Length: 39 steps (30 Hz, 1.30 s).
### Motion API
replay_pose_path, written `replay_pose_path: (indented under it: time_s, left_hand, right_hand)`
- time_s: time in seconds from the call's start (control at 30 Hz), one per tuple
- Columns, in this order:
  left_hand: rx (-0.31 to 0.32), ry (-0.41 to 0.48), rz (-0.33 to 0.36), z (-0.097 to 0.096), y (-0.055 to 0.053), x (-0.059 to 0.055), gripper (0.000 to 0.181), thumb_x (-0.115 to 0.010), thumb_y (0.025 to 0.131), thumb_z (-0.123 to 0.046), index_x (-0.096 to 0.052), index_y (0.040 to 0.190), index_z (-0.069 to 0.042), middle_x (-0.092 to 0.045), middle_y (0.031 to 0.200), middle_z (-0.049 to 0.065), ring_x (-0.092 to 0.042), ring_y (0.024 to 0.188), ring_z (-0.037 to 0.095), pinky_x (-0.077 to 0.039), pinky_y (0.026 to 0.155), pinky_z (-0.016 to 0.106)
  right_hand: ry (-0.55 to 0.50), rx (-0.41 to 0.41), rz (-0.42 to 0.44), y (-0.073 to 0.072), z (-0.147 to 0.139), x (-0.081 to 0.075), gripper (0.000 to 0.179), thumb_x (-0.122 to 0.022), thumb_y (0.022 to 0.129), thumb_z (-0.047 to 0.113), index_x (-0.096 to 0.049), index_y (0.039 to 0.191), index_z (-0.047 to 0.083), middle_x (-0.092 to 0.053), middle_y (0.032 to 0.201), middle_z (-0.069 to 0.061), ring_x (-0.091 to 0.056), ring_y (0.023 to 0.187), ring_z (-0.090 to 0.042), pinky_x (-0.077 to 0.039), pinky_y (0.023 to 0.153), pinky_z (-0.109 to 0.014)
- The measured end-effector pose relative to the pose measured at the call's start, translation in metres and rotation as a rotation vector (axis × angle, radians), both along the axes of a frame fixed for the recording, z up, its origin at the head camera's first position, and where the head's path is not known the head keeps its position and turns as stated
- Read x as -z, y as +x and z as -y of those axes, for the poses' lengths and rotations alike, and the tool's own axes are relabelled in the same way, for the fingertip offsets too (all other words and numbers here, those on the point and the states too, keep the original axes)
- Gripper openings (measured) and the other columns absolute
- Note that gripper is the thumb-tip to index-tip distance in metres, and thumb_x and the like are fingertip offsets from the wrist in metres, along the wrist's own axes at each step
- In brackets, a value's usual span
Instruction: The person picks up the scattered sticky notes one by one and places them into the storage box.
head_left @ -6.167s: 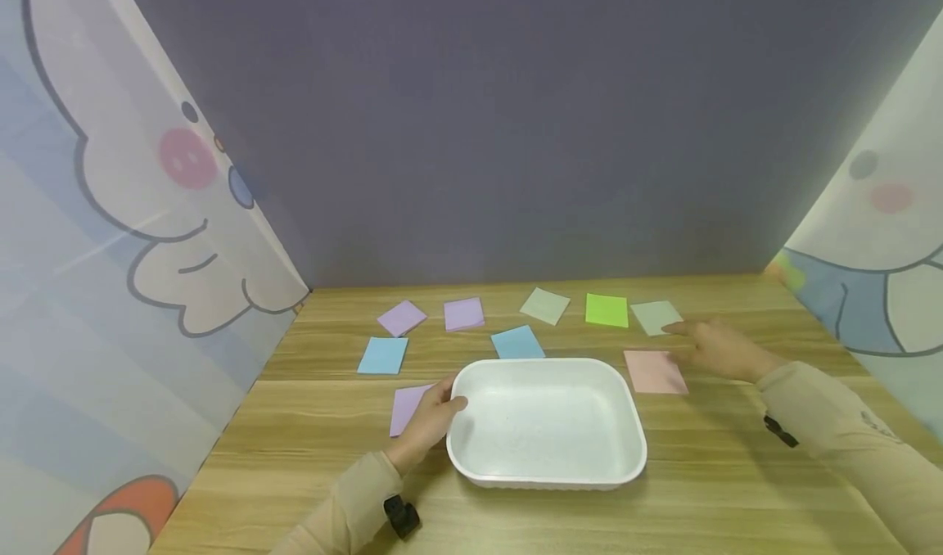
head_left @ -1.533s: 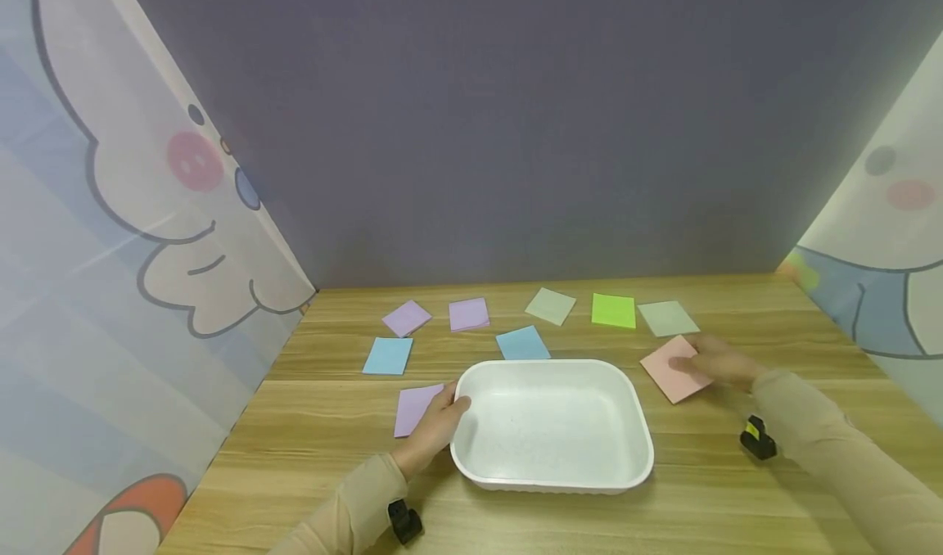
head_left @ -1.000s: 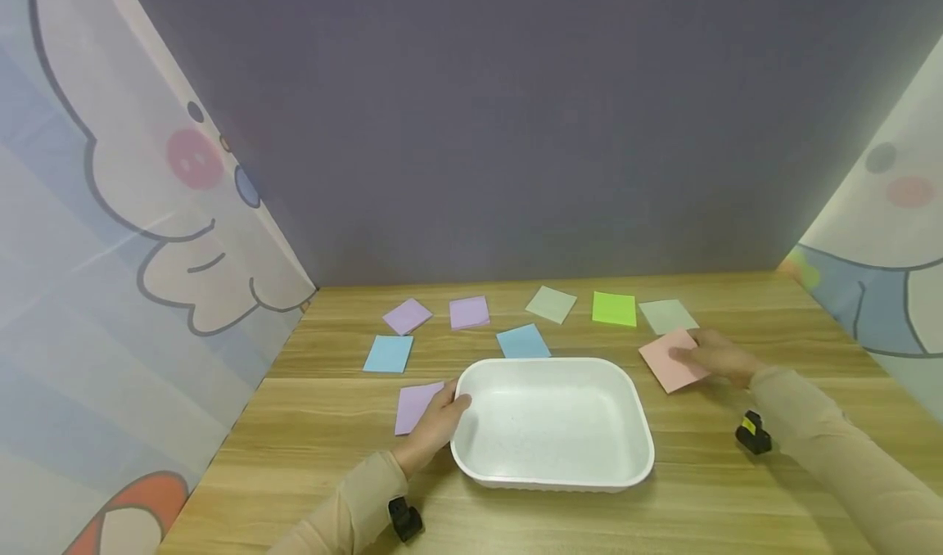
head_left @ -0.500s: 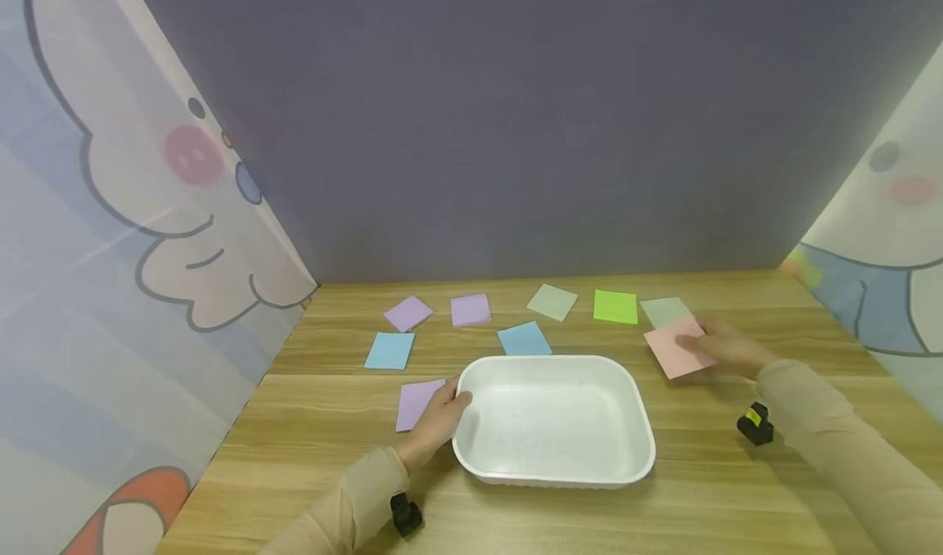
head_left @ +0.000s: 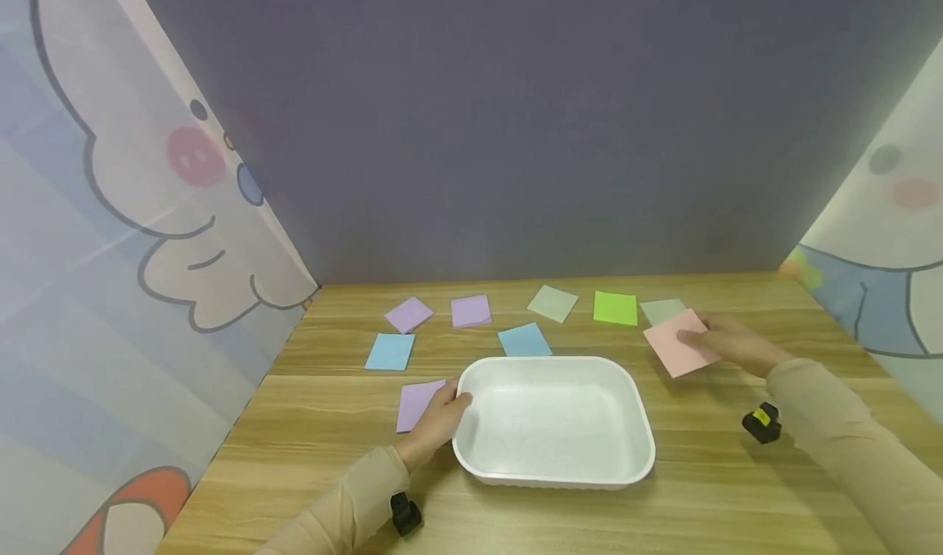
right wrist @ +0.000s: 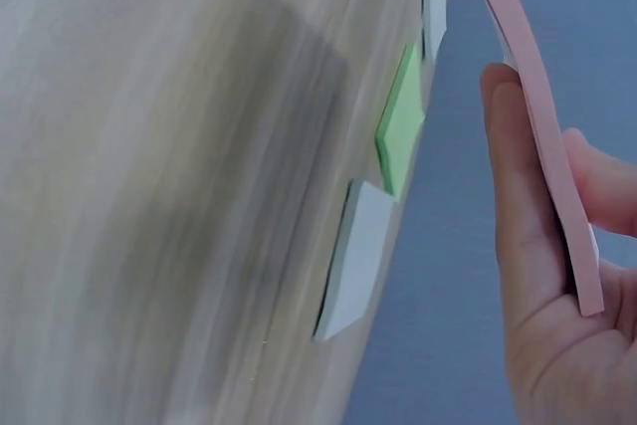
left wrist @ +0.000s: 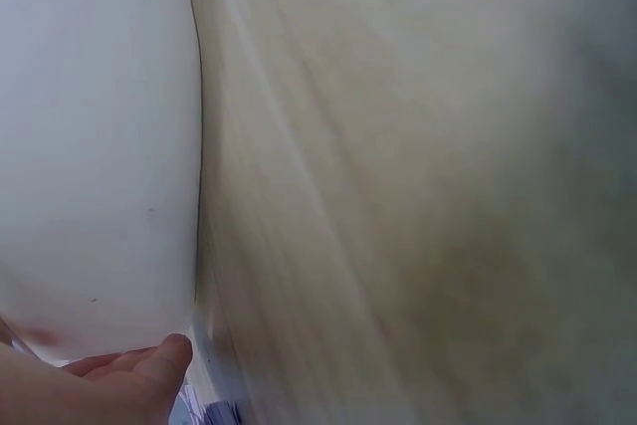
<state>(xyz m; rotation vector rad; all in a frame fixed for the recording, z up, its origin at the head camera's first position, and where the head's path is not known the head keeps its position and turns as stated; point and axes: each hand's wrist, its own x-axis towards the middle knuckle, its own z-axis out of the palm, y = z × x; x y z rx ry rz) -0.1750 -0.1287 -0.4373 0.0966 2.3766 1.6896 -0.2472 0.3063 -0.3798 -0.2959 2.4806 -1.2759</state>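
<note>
My left hand point(head_left: 436, 424) grips the left rim of a white plastic tray point(head_left: 552, 424), thumb over the edge; the tray has nothing in it. In the left wrist view, its fingers point(left wrist: 169, 357) lie against the tray's white wall point(left wrist: 100, 166). A pink sticky note pad point(head_left: 676, 352) is pinched between thumb and fingers of my right hand point(head_left: 737, 346). The right wrist view shows this pink pad point(right wrist: 542, 116) slightly bent and raised off the table. In the head view it partly covers a pale green pad point(head_left: 657, 311).
Sticky note pads lie behind the tray: lime green point(head_left: 615, 308), pale green point(head_left: 552, 303), two blue point(head_left: 389, 351) and two purple point(head_left: 470, 310). Another purple pad point(head_left: 416, 403) lies partly under my left hand. A dark grey panel point(head_left: 516, 129) stands along the wooden table's point(head_left: 317, 424) back edge.
The pink pad lay flat on the table at first; my right hand has taken hold of it, turned it and lifted it slightly towards the back. My left hand has stayed on the tray.
</note>
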Motion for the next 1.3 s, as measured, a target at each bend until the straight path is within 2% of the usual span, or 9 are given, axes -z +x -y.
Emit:
replay_pose_path:
  time_s: [0.53, 0.83, 1.3]
  left_hand:
    - [-0.002, 0.0, 0.016, 0.001, 0.0, -0.002, 0.048, -0.035, 0.097, -0.016, -0.028, 0.142, 0.001, -0.045, 0.133, 0.025, -0.055, 0.11, 0.032, -0.053, 0.084, 0.041]
    - [-0.01, 0.002, 0.014, 0.0, -0.001, -0.001, 0.048, -0.036, 0.098, -0.02, -0.029, 0.142, -0.001, -0.046, 0.133, 0.023, -0.057, 0.107, 0.029, -0.054, 0.081, 0.038]
    - [-0.013, -0.002, 0.016, 0.001, -0.001, -0.002, 0.049, -0.036, 0.099, -0.022, -0.029, 0.142, 0.0, -0.046, 0.133, 0.023, -0.057, 0.108, 0.03, -0.053, 0.082, 0.038]
  right_hand:
    - [0.01, -0.014, -0.045, 0.004, 0.017, -0.015, 0.045, -0.047, 0.095, 0.022, -0.04, 0.121, -0.014, -0.062, 0.082, -0.008, -0.058, 0.07, -0.012, -0.051, 0.063, -0.028]
    - [0.07, 0.001, -0.049, 0.004, 0.022, -0.026, 0.043, -0.049, 0.094, 0.023, -0.041, 0.121, -0.011, -0.06, 0.081, -0.008, -0.058, 0.071, -0.014, -0.051, 0.063, -0.029]
    - [0.031, -0.015, -0.069, 0.009, 0.029, -0.038, 0.045, -0.048, 0.095, 0.025, -0.041, 0.122, -0.01, -0.062, 0.082, -0.008, -0.059, 0.071, -0.013, -0.051, 0.063, -0.029]
